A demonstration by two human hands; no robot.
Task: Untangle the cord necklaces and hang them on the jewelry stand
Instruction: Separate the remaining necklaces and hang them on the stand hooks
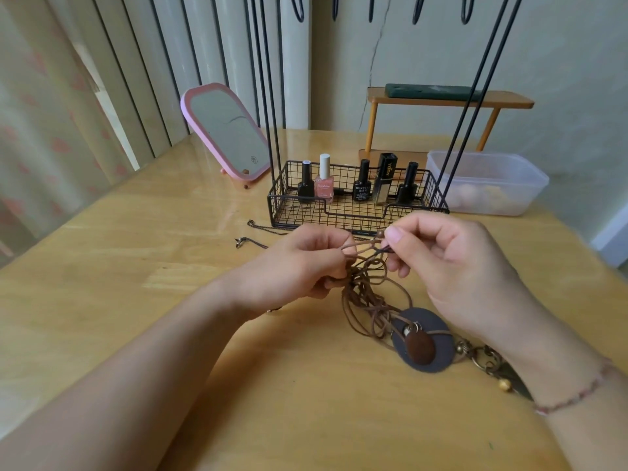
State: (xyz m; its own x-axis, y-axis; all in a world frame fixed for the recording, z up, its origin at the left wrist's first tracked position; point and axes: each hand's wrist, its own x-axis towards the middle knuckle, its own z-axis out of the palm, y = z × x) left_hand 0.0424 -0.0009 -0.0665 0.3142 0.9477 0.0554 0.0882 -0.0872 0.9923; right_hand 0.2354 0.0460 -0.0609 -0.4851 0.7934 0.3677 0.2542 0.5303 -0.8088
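At ten o'clock we see one pink-framed mirror (227, 132) near the table's (102, 300) left edge, with bare wood below it. Our left hand (299, 263) pinches the tangled brown cord necklaces (367, 283) at centre; our right hand (455, 263) pinches a strand beside a small wooden bead (380, 234). At twelve o'clock the jewelry stand's wire basket (356, 212) holds five bottles, one reading "ydby" (385, 178). A round pendant (423, 339) lies at five o'clock; one plastic tub (486, 181) at two.
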